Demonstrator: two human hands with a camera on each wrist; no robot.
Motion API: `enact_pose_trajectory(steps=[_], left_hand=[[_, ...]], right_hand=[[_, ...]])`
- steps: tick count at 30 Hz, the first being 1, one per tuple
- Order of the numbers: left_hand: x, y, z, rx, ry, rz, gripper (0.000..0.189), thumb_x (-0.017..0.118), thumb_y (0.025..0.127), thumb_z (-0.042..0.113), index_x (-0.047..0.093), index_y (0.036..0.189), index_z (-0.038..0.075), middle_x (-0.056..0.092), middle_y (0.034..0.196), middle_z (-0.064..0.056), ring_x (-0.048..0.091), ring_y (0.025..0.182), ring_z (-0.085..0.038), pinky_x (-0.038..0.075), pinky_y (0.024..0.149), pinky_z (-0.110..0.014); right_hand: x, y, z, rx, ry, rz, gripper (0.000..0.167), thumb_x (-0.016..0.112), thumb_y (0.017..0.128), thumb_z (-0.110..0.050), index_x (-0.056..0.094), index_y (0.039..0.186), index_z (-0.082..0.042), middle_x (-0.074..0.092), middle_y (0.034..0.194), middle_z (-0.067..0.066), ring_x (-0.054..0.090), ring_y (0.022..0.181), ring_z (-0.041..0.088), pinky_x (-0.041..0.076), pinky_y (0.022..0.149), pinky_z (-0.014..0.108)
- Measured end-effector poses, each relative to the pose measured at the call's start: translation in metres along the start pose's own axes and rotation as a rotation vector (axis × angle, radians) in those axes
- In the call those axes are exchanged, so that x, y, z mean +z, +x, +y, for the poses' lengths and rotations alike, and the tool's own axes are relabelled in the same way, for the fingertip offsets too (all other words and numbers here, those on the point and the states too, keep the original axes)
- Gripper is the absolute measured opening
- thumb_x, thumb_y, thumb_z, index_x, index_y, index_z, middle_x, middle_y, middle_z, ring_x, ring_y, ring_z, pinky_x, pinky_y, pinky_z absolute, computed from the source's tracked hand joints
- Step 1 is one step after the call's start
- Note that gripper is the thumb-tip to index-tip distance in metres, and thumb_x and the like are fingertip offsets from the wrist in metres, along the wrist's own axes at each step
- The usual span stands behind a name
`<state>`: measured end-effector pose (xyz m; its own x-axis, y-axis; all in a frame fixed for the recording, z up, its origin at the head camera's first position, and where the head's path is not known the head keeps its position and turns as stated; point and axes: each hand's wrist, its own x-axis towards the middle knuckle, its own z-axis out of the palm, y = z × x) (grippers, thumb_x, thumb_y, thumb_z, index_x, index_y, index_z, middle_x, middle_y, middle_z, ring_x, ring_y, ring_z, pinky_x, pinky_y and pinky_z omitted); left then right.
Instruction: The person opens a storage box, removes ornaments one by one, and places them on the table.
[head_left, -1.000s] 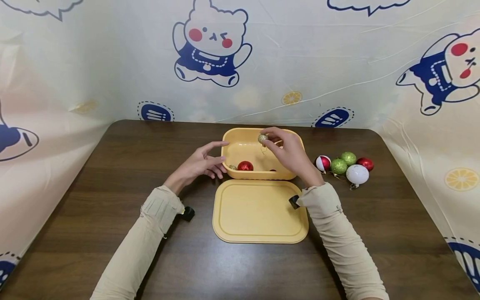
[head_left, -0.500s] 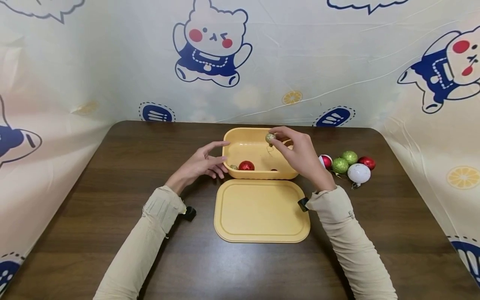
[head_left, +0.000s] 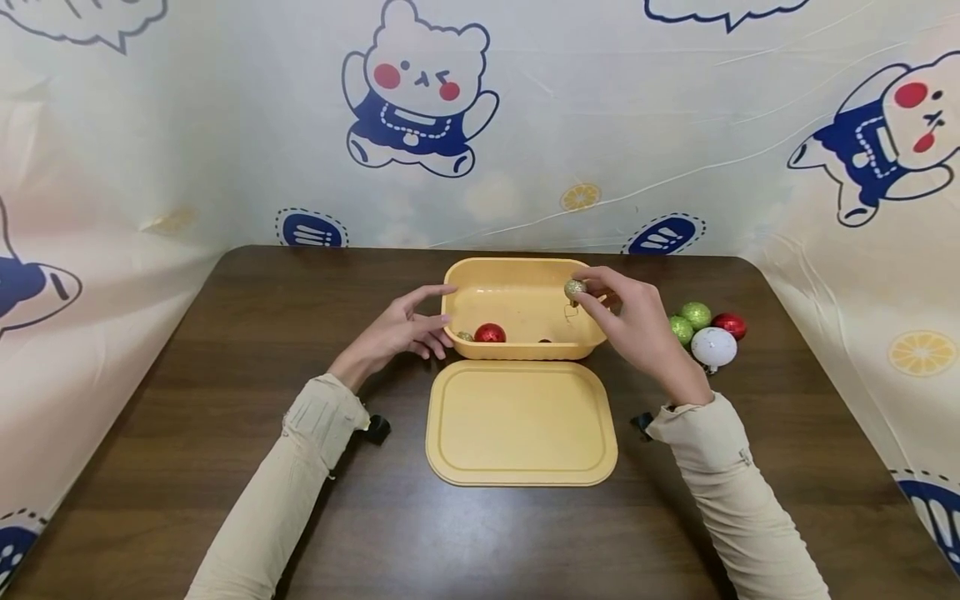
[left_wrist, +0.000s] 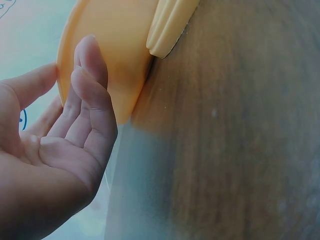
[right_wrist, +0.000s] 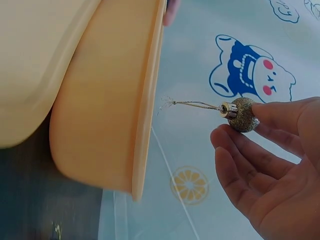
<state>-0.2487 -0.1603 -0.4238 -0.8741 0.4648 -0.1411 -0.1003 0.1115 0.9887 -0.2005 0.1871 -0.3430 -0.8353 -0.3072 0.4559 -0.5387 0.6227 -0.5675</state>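
Note:
My right hand (head_left: 645,325) pinches a small gold glitter Christmas bauble (head_left: 575,288) between thumb and fingertips, above the right end of a yellow plastic box (head_left: 540,352). A thin hanging loop dangles from the metal cap of the bauble in the right wrist view. At the box's left end, my left hand (head_left: 405,327) touches the rim and side with spread, relaxed fingers. Inside the box lie a shiny red bauble (head_left: 490,333), a small gold one (head_left: 466,337) partly hidden at the front left corner, and a small dark item (head_left: 545,341) mostly hidden by the front wall.
The flat yellow lid (head_left: 521,423) lies in front of the box on the dark wooden table (head_left: 337,517). To the right sit a white bauble (head_left: 714,347), a red bauble (head_left: 730,325) and green glitter baubles (head_left: 696,315). A printed curtain (head_left: 525,167) hangs behind.
My right hand has moved rightward over the box, carrying the gold bauble from near the middle to the right end. It now covers the red-and-white bauble. The left hand stays at the rim.

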Motion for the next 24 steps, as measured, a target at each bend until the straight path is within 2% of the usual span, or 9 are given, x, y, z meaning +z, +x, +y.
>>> enact_pose_trajectory(steps=[5,9,18,24], left_hand=[[0.0,0.0,0.0,0.004,0.003,-0.002,0.056,0.062,0.1,0.021,0.04,0.151,0.024,0.071,0.09,-0.026,0.07,0.066,-0.026,0.057,0.056,-0.038],[0.0,0.0,0.0,0.006,0.002,-0.005,0.058,0.062,0.1,0.021,0.038,0.153,0.022,0.072,0.088,-0.023,0.07,0.066,-0.025,0.057,0.056,-0.037],[0.0,-0.001,0.002,0.008,0.006,-0.004,0.057,0.062,0.1,0.022,0.039,0.152,0.023,0.073,0.087,-0.021,0.07,0.066,-0.025,0.057,0.056,-0.037],[0.0,-0.001,0.001,0.001,0.006,-0.003,0.057,0.062,0.1,0.021,0.038,0.152,0.022,0.071,0.09,-0.025,0.07,0.066,-0.025,0.057,0.057,-0.037]], right_hand=[[-0.008,-0.007,0.004,0.008,-0.031,0.009,0.025,0.069,0.095,-0.014,0.068,0.119,-0.009,0.073,0.099,0.003,0.068,0.086,0.017,0.056,0.076,0.033],[-0.013,-0.013,0.008,0.017,-0.062,0.014,0.024,0.069,0.095,-0.015,0.068,0.119,-0.011,0.073,0.097,0.003,0.067,0.077,0.016,0.053,0.068,0.024],[-0.028,-0.026,0.016,0.04,-0.106,0.024,0.027,0.07,0.095,-0.014,0.068,0.121,-0.011,0.073,0.099,0.007,0.062,0.075,0.016,0.047,0.062,0.018],[-0.04,-0.037,0.023,0.063,-0.139,0.037,0.026,0.07,0.095,-0.012,0.068,0.12,-0.01,0.074,0.099,0.006,0.067,0.085,0.019,0.046,0.074,0.011]])
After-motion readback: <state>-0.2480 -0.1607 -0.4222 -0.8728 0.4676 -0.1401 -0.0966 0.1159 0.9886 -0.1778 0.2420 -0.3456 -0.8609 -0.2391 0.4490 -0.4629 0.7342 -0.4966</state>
